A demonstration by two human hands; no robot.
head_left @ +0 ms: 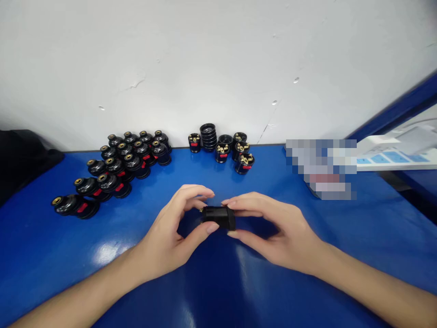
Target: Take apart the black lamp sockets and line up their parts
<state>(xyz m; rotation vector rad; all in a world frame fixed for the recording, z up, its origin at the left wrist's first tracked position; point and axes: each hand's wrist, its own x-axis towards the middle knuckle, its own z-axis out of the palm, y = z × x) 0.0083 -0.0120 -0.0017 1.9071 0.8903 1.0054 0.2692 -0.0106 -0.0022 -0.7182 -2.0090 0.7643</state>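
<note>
A black cylindrical part (pixel 219 217) with small brass-coloured contacts at its left end lies sideways between my hands, above the blue table (pixel 164 282). My right hand (pixel 283 232) grips its wider right end between thumb and fingers. The thumb of my left hand (pixel 177 228) rests against its lower left side, while the left fingers arch above it, parted from the thumb. Whether the left fingers touch the part's far side is hard to tell.
Several black sockets with red tabs (pixel 109 184) stand in rows at the left. Open socket bodies with brass contacts (pixel 245 163) and a ribbed black piece (pixel 208 137) stand by the white wall (pixel 205 68). A blurred-out object (pixel 321 171) lies right; dark cloth (pixel 23 159) is far left.
</note>
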